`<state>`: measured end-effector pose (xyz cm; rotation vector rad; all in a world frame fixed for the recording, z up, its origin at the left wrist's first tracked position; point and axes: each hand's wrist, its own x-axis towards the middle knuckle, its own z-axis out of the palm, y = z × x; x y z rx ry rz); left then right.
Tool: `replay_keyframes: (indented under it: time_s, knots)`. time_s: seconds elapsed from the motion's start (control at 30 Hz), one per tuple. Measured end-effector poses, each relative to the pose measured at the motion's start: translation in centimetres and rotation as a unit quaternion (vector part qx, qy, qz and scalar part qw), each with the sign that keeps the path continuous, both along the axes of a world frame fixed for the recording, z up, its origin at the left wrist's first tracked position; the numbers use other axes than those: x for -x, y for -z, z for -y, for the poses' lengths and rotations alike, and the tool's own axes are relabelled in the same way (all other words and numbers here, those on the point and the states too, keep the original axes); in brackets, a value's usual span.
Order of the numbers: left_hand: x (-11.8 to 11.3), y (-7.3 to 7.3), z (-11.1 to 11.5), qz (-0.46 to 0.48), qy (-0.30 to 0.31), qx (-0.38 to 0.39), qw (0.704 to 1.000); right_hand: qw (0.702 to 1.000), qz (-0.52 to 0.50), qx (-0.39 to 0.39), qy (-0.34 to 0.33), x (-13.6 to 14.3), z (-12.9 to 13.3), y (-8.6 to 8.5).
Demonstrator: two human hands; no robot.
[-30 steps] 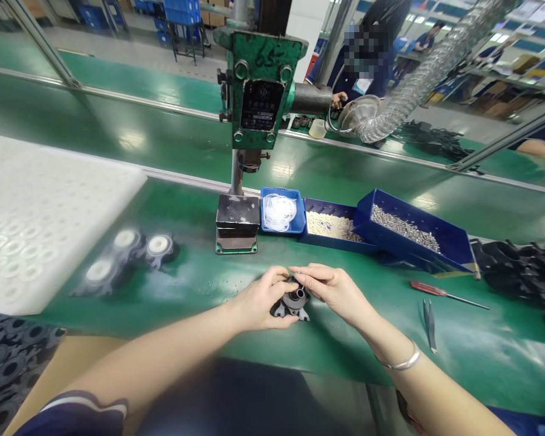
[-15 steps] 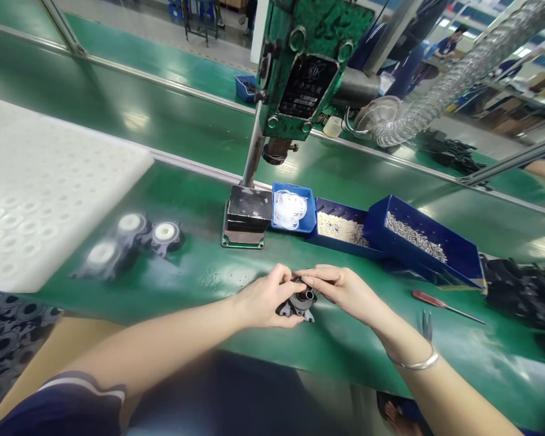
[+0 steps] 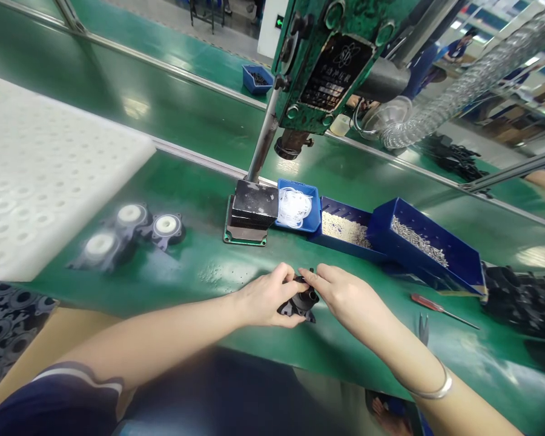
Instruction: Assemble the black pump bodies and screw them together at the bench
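Note:
A small black part with a round raised tube (image 3: 312, 297) rests low over the green bench in front of me. My left hand (image 3: 270, 298) is closed round its left side, thumb and fingers on either edge. From the right, my right hand (image 3: 338, 289) touches the top of the part with its fingertips, fingers pressed together; whether they pinch a smaller piece is hidden. Behind the hands stands the black press block (image 3: 255, 200), beneath the green press (image 3: 331, 66).
Blue bins hold white rings (image 3: 294, 207), pale small pieces (image 3: 345, 229) and metal pins (image 3: 418, 241). A red screwdriver (image 3: 427, 301) and tweezers (image 3: 423, 330) lie right. Three black parts with white discs (image 3: 167, 224) sit left, near a white perforated sheet (image 3: 54, 163).
My right hand has turned and its fingers have shifted over the top of the black part. The left hand keeps its hold. The view has moved slightly.

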<state>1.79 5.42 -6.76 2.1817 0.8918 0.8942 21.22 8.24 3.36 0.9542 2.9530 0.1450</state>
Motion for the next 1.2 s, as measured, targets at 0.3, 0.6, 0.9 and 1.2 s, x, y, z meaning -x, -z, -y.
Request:
replay_keyframes:
  time_s: [0.3, 0.6, 0.9, 1.2]
  knots:
    - [0.1, 0.0, -0.2, 0.062, 0.019, -0.049, 0.997, 0.977, -0.162, 0.061, 0.122, -2.3, 0.4, -1.7]
    - [0.1, 0.3, -0.2, 0.042, 0.025, -0.039, 0.998, 0.948, -0.223, 0.208, 0.088, -0.8, 5.2, 1.1]
    - [0.0, 0.4, -0.2, 0.048, 0.035, -0.012, 0.998, 0.959, -0.206, 0.18, 0.067, -0.6, 6.0, 1.0]
    - [0.2, 0.4, -0.1, 0.044, 0.037, -0.022, 0.998, 0.972, -0.219, 0.078, 0.017, -1.9, 7.0, 3.5]
